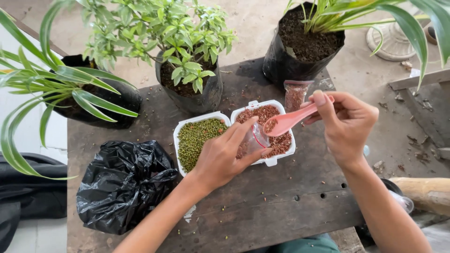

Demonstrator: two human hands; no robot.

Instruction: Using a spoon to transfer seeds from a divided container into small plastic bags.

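While the left hand (pixel 224 157) pinches a small bag (pixel 255 137) open, the right hand (pixel 348 125) grips a pink spoon (pixel 288 121) of red seeds; tipping them in needs care.

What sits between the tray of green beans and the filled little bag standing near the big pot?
In the head view, the tray of reddish-brown seeds, with the pink spoon over it.

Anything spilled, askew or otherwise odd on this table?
Yes, minor spillage: stray grains lie scattered over the dark wooden table in front of the white two-compartment tray. The filled small bag stands upright, and the pink spoon is loaded but level.
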